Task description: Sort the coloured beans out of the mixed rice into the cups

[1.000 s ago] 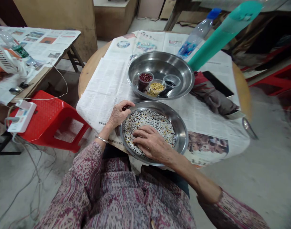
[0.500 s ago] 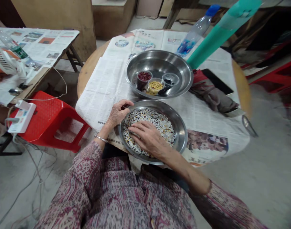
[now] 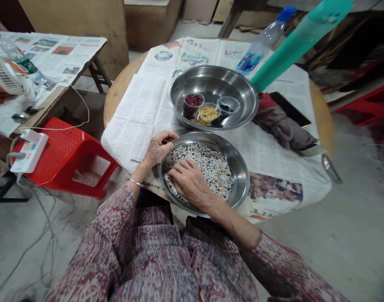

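Observation:
A shallow steel basin [image 3: 241, 176] stands before me, its bottom covered by mixed white, black, yellow and dark red grains and beans [image 3: 212, 163]. My left hand [image 3: 160, 149] is closed on the basin's left rim, thumb and forefinger at the edge. Inside the basin, my right hand [image 3: 189, 180] rests on the grains at the left, fingers bent down and drawn together. Its fingertips are hidden, so what they pinch cannot be seen. Behind it, a larger steel basin [image 3: 217, 76] holds clear cups of dark red beans [image 3: 193, 100], yellow kernels [image 3: 208, 112] and black beans [image 3: 226, 108].
Newspaper [image 3: 132, 121] covers the round table. A plastic bottle [image 3: 264, 42], a green tube [image 3: 292, 50], a grey cloth [image 3: 280, 128] and a dark flat object [image 3: 291, 109] lie right. At left are a red stool [image 3: 69, 157] with a power strip [image 3: 30, 152] and a fan [image 3: 6, 77].
My right hand has curled its fingers in and drawn them together among the grains. The left hand stays at the basin's rim. The whole view has shifted slightly.

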A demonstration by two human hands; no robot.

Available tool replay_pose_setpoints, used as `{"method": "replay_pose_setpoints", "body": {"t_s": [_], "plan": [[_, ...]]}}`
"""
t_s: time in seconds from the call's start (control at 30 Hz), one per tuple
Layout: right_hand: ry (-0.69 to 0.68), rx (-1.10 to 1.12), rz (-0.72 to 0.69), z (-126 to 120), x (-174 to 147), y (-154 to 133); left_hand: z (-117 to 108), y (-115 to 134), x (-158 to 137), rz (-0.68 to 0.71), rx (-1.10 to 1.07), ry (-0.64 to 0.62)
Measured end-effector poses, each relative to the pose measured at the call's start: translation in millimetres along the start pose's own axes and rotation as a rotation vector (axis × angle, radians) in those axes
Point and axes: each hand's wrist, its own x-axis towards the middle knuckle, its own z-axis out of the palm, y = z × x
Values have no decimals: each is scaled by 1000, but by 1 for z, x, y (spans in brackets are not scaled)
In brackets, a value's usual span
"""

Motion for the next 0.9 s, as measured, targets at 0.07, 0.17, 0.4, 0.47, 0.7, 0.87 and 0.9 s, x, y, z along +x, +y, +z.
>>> {"method": "replay_pose_setpoints", "body": {"t_s": [0.07,0.17,0.4,0.47,0.7,0.87,0.9], "plan": [[7,-9,9,-2,-1,2,0,1,0,-2,0,1],[15,-2,23,-5,-3,6,0,2,-1,2,-2,2],[91,130,69,-8,-7,16,0,1,-1,9,16,-4],[112,157,83,-10,-8,19,0,0,-1,8,25,-5],[-23,177,111,-22,-25,22,-1,1,-1,1,17,-13],[-108,244,78,-18,-28,15,-1,4,-1,-12,7,-8],[-101,251,87,-15,-26,14,-1,5,-1,-14,4,-7]]}}
